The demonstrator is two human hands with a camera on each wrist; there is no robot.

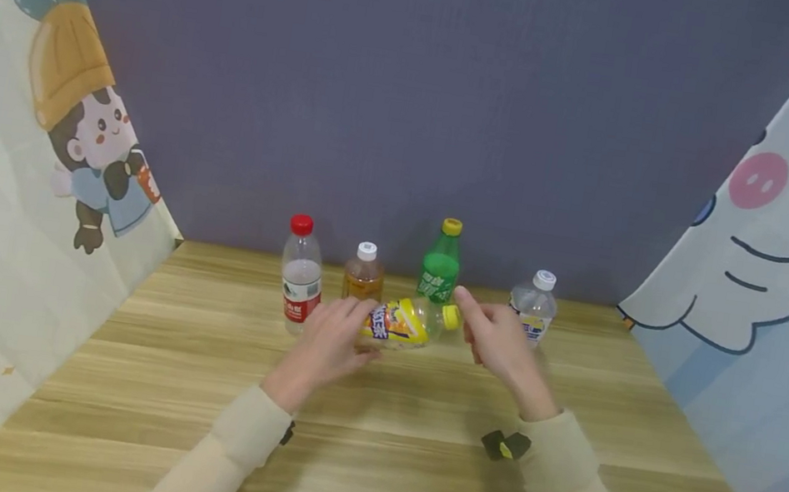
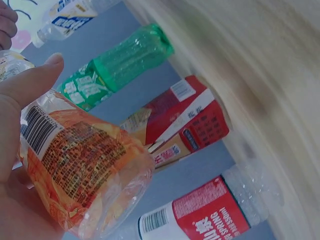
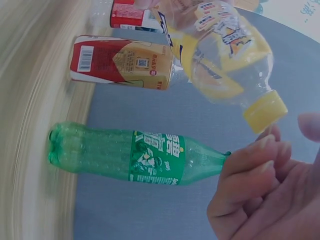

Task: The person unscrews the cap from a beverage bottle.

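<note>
My left hand (image 1: 334, 338) grips an empty-looking clear plastic bottle (image 1: 405, 321) with a yellow-and-orange label. The bottle is held lying over, above the table, its yellow cap (image 3: 266, 111) pointing toward my right hand (image 1: 502, 345). In the right wrist view, the right fingers (image 3: 250, 170) are bent close to the cap, with the thumb held apart from it. Whether a fingertip touches the cap, I cannot tell. In the left wrist view, the bottle's base end and barcode show, and the left thumb (image 2: 35, 80) lies across its side.
Along the back of the wooden table (image 1: 377, 479) stand a red-capped bottle (image 1: 301, 279), an amber bottle (image 1: 362, 282) with a white cap, a green bottle (image 1: 441, 265) and a white-capped clear bottle (image 1: 538, 301). A dark panel (image 1: 413, 114) rises behind them; printed curtains hang at both sides.
</note>
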